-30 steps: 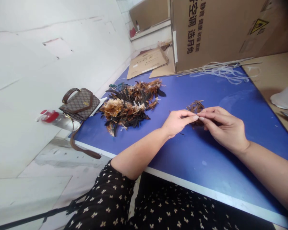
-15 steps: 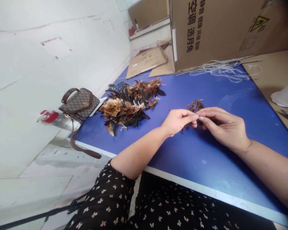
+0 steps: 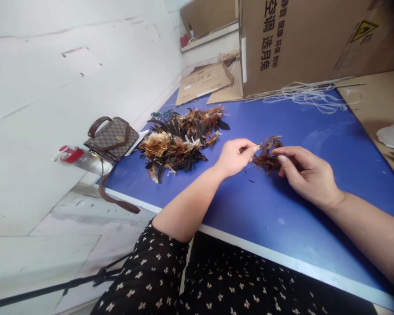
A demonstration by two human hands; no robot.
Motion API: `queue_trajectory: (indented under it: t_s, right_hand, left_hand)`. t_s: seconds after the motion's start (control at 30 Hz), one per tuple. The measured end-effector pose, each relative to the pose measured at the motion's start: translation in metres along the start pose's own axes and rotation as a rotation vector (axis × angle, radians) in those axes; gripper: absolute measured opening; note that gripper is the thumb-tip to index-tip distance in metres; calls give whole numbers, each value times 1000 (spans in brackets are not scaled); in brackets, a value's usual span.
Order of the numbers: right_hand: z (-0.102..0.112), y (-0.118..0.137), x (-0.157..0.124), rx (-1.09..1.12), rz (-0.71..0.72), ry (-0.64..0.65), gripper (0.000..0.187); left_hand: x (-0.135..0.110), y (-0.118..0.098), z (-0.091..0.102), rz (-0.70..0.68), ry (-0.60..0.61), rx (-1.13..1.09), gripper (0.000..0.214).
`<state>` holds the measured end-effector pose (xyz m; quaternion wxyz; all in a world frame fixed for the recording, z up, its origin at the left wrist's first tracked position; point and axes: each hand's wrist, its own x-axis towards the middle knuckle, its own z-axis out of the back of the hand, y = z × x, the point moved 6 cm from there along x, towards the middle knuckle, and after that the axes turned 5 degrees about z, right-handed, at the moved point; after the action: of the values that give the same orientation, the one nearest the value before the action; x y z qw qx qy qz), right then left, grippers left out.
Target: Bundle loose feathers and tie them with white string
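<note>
- Feather bundle (image 3: 266,154), small and brown, lies on the blue table (image 3: 282,210) between the two hands; it is a loose clump with no clear long axis.
- Left hand (image 3: 233,156) is just left of it, its grip pinched together on a thin strand at the bundle's left edge.
- Right hand (image 3: 307,176) touches the right side, forefinger stretched over it; I cannot tell whether that grip clamps.
- Cardboard box (image 3: 315,39) behind reads "空调" and carries a yellow warning triangle.

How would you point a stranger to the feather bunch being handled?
Start at the blue table. Near its middle, the left hand and right hand hold a small feather bunch between them. Unlike the big black-and-tan feather pile to the left, it is all brown.
</note>
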<state>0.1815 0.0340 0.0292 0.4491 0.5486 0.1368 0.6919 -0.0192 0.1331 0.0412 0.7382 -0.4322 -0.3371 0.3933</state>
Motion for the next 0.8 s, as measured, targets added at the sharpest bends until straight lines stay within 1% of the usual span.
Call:
queue_trajectory:
  t_s: [0.03,0.07,0.17,0.23,0.3,0.4,0.47,0.57,0.63,0.67,0.7,0.8]
  right_hand:
    - [0,0,0,-14,5,10,25]
    - [0,-1,1,-23,9,18,25]
    - [0,-4,1,-45,10,27,25]
    - [0,-7,0,-60,13,32,25]
    - [1,-9,-1,-84,26,32,25]
    - [2,-11,-2,-109,49,31,25]
    - [3,-12,-1,-118,66,27,25]
    - [3,-10,0,-148,99,14,25]
    - [5,-8,1,-175,122,4,23]
    - [5,-8,1,-186,130,3,21]
    - [6,-7,2,-195,136,7,19]
    - [3,-7,2,-229,148,90,15]
  left_hand:
    - [3,5,7,32,-15,74,23]
    - [6,8,15,35,-47,178,23]
    - [11,13,32,-13,-127,533,21]
    - [13,17,33,-42,-113,661,21]
    - [14,20,26,-77,-52,673,22]
    - [13,22,8,-143,40,587,20]
    - [11,22,-5,-180,83,480,19]
    - [6,21,-23,-200,142,237,17]
    - [4,22,-31,-169,159,44,19]
    - [4,23,-32,-153,144,-41,21]
    - [4,23,-31,-141,105,-112,23]
    - [6,23,-19,-133,-86,-225,22]
